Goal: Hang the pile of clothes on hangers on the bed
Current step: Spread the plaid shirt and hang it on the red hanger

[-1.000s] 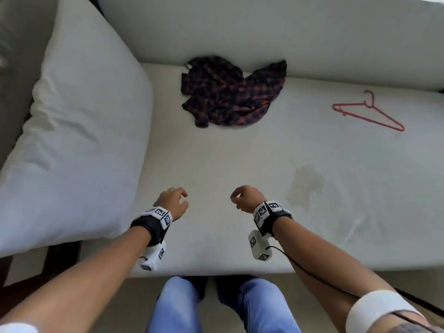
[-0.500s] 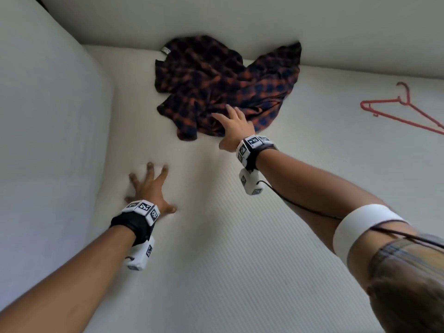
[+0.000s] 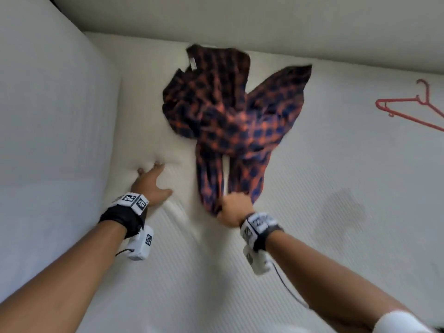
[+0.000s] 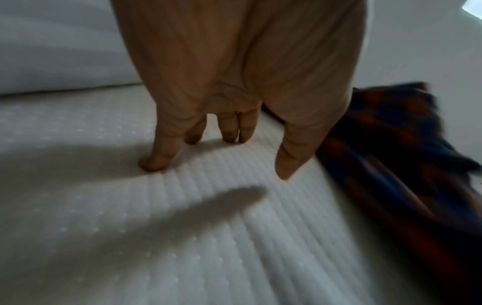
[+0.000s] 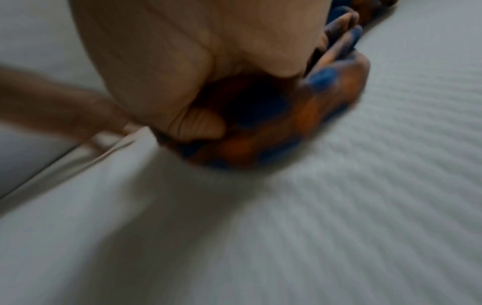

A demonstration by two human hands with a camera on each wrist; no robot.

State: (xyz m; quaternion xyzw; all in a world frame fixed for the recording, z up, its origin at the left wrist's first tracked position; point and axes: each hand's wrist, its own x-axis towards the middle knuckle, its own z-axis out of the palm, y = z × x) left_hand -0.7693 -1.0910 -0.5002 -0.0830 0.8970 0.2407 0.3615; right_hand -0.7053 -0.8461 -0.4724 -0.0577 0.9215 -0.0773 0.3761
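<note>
One shirt (image 3: pixel 230 121), checked orange and navy, is bunched in the clenched fingers of my right hand (image 3: pixel 234 209) at its near end, while the rest trails away beyond my knuckles across the bed (image 3: pixel 324 212). Half a second ago that hand lay flat with straight fingers on the near edge of the heap; now it has closed into a fist around the cloth and drawn back toward me, and the fabric has stretched into a long strip behind it. From the right wrist camera, my curled fingers (image 5: pixel 198 123) wrap a wad of the checked cloth just off the ribbed sheet (the picture is blurred, so I cannot say which part of the garment I hold).

My left hand (image 3: pixel 150 182) grasps nothing: it is spread and planted on the bed just to the left of the dragged cloth, fingertips (image 4: pixel 154 163) pressing into the sheet, much as it was half a second ago. It looks like a brace for my lean.

Off past my right fingers, well apart from the shirt, a red hanger (image 3: pixel 408 109) lies flat near the far edge, partly cut off by the frame. A pillow (image 3: pixel 55 116) rises beyond my left fingers.

By my reading, the pick-up has only begun: the shirt is in hand but crumpled, and needs opening out before its collar can meet the hanger.
</note>
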